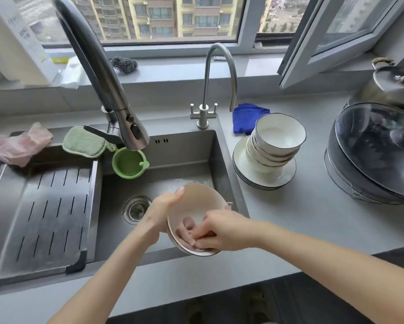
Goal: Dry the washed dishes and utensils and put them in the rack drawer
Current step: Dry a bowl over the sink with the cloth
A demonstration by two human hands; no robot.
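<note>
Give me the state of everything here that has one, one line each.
bowl: tilted over the sink, held.
left hand: grips the bowl's rim.
right hand: fingers pressing inside the bowl.
pull-down faucet: no water running.
window sash: swung open.
stacked bowls: upright, on plates.
pot: glass lid on.
</note>
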